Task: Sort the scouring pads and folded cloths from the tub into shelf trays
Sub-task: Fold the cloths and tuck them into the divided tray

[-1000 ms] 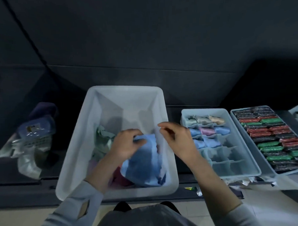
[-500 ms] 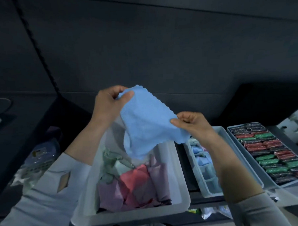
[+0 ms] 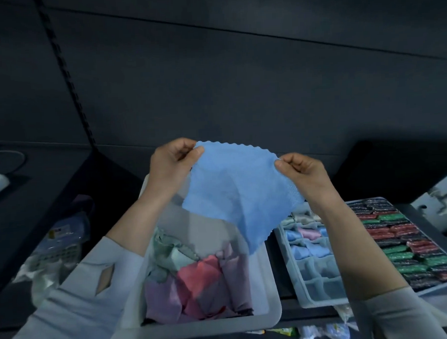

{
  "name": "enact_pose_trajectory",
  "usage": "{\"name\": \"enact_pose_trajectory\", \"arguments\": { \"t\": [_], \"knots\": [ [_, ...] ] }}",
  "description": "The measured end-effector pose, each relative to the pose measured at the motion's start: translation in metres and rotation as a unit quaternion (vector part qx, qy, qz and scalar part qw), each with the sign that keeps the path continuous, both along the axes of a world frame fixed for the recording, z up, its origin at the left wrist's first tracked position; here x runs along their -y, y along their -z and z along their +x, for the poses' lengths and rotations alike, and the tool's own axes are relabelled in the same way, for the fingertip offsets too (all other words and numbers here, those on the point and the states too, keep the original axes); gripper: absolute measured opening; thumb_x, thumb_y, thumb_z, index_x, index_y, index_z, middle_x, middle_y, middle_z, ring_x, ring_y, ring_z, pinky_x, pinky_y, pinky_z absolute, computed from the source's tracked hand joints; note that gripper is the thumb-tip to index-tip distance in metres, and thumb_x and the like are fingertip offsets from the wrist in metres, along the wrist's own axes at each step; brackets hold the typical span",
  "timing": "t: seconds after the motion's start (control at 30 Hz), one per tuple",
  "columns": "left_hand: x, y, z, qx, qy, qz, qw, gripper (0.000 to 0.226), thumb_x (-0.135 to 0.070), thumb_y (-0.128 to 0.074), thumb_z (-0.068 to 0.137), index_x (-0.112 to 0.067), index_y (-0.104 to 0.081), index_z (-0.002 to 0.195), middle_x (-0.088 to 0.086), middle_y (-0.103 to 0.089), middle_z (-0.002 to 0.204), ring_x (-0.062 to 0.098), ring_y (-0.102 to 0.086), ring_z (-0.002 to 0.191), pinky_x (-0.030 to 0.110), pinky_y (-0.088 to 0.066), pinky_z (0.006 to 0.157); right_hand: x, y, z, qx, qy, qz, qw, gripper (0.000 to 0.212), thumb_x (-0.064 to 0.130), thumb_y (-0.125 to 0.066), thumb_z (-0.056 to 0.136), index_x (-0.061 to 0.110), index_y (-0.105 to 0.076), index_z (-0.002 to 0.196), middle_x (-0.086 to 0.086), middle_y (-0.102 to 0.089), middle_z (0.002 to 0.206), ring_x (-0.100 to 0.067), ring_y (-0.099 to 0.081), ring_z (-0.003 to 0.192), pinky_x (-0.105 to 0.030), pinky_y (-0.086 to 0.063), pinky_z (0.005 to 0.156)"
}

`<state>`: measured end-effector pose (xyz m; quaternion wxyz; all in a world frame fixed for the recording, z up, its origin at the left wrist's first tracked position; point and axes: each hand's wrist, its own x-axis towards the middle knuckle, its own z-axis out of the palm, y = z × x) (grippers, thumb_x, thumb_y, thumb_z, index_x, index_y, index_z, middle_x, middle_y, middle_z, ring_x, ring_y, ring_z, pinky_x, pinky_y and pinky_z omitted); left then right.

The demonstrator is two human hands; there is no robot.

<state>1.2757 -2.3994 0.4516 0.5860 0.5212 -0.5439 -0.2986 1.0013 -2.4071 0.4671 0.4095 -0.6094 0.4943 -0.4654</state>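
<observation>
A light blue cloth [image 3: 240,191] with scalloped edges hangs spread out above the white tub [image 3: 198,329]. My left hand [image 3: 172,162] pinches its upper left corner and my right hand [image 3: 300,169] pinches its upper right corner. Inside the tub lie loose cloths in green, pink and lilac [image 3: 196,280]. To the right stands a divided tray [image 3: 309,286] with folded blue, pink and grey cloths in its far compartments. Further right, a tray of scouring pads [image 3: 410,240] in red, green and black is full.
A dark wall panel rises behind the shelf. Plastic-wrapped packages [image 3: 59,243] lie at the left of the tub. A black box [image 3: 396,169] stands behind the pad tray. Small packets [image 3: 324,334] lie below the tub's front edge.
Both hands lifted the blue cloth out of the tub and pulled it open by its top corners. My right hand rose level with the left.
</observation>
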Motion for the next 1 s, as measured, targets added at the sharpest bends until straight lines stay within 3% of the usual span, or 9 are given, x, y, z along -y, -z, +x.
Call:
{"name": "enact_pose_trajectory", "arguments": {
  "t": [0.13, 0.23, 0.3, 0.4, 0.53, 0.63, 0.77, 0.9, 1.0],
  "knots": [
    [-0.003, -0.001, 0.001, 0.009, -0.016, -0.003, 1.0, 0.008, -0.031, -0.068, 0.085, -0.026, -0.07, 0.08, 0.002, -0.072, 0.081, 0.01, -0.062, 0.076, 0.042, -0.053, 0.078, 0.0, 0.003, -0.011, -0.128, -0.017, 0.014, 0.992, 0.018, 0.032, -0.084, 0.074, 0.02, -0.071, 0.08, -0.003, -0.057, 0.069, -0.006, -0.048, 0.065, -0.019, -0.04, 0.065],
    [-0.009, -0.011, -0.018, 0.094, 0.051, -0.046, 0.993, 0.006, -0.03, -0.067, 0.085, -0.033, -0.069, 0.081, -0.007, -0.072, 0.085, 0.009, -0.067, 0.081, 0.034, -0.052, 0.081, -0.004, -0.001, 0.007, -0.259, -0.09, -0.024, 0.961, 0.05, 0.05, -0.084, 0.066, 0.034, -0.066, 0.111, 0.015, -0.069, 0.1, 0.008, -0.061, 0.093, -0.013, -0.047, 0.083],
    [-0.011, -0.017, -0.036, 0.149, 0.083, -0.105, 0.98, 0.005, -0.029, -0.065, 0.085, -0.027, -0.07, 0.085, -0.005, -0.069, 0.087, 0.01, -0.066, 0.083, 0.028, -0.052, 0.079, -0.006, -0.002, 0.033, -0.198, -0.125, -0.05, 0.971, 0.046, 0.044, -0.082, 0.072, 0.026, -0.066, 0.112, 0.013, -0.07, 0.102, 0.002, -0.063, 0.095, -0.022, -0.05, 0.084],
    [-0.012, -0.015, -0.046, 0.182, 0.102, -0.1, 0.973, 0.015, -0.029, -0.07, 0.085, -0.028, -0.059, 0.096, -0.013, -0.063, 0.087, 0.0, -0.058, 0.073, 0.018, -0.043, 0.068, -0.008, -0.014, 0.056, -0.024, -0.095, -0.035, 0.995, 0.009, 0.01, -0.069, 0.088, 0.006, -0.067, 0.082, 0.006, -0.063, 0.067, -0.002, -0.054, 0.059, -0.019, -0.044, 0.058],
    [-0.016, 0.02, -0.022, 0.286, 0.126, 0.025, 0.95, 0.027, -0.037, -0.077, 0.074, -0.031, -0.052, 0.083, -0.018, -0.054, 0.072, 0.002, -0.049, 0.065, 0.028, -0.038, 0.062, 0.0, -0.021, 0.036, 0.08, -0.014, -0.001, 0.997, 0.024, 0.017, -0.064, 0.094, -0.005, -0.064, 0.084, -0.006, -0.06, 0.079, -0.015, -0.052, 0.074, -0.029, -0.043, 0.069],
    [-0.02, 0.041, 0.0, 0.25, 0.137, 0.09, 0.954, 0.03, -0.024, -0.076, 0.08, -0.014, -0.053, 0.064, -0.014, -0.042, 0.051, 0.002, -0.037, 0.051, 0.021, -0.029, 0.053, 0.005, -0.024, 0.014, 0.103, 0.056, 0.001, 0.993, 0.019, 0.02, -0.063, 0.094, 0.006, -0.066, 0.083, -0.005, -0.06, 0.081, -0.015, -0.052, 0.077, -0.032, -0.042, 0.072],
    [-0.023, 0.044, 0.011, 0.209, 0.106, 0.118, 0.965, 0.03, -0.01, -0.073, 0.084, -0.015, -0.054, 0.06, -0.016, -0.044, 0.049, 0.0, -0.038, 0.05, 0.019, -0.03, 0.053, 0.006, -0.026, -0.001, 0.144, 0.073, 0.005, 0.987, 0.009, 0.016, -0.062, 0.095, 0.013, -0.068, 0.09, -0.006, -0.068, 0.092, -0.017, -0.06, 0.086, -0.033, -0.049, 0.081],
    [-0.015, 0.041, 0.016, 0.123, -0.034, 0.069, 0.989, 0.028, -0.01, -0.071, 0.085, -0.036, -0.064, 0.075, -0.032, -0.062, 0.061, -0.012, -0.055, 0.058, 0.008, -0.041, 0.061, -0.009, -0.031, -0.01, 0.185, -0.055, 0.01, 0.981, 0.012, 0.025, -0.063, 0.091, 0.014, -0.067, 0.087, -0.009, -0.069, 0.093, -0.019, -0.062, 0.089, -0.031, -0.048, 0.084],
    [-0.009, 0.034, 0.012, 0.034, -0.034, 0.029, 0.998, 0.035, 0.0, -0.063, 0.087, -0.033, -0.068, 0.082, -0.022, -0.068, 0.07, -0.009, -0.058, 0.063, 0.012, -0.043, 0.064, -0.027, -0.036, -0.015, 0.162, -0.246, 0.059, 0.954, 0.019, 0.038, -0.079, 0.074, 0.021, -0.072, 0.078, 0.0, -0.071, 0.078, -0.01, -0.065, 0.072, -0.023, -0.053, 0.07]
  ]
}}
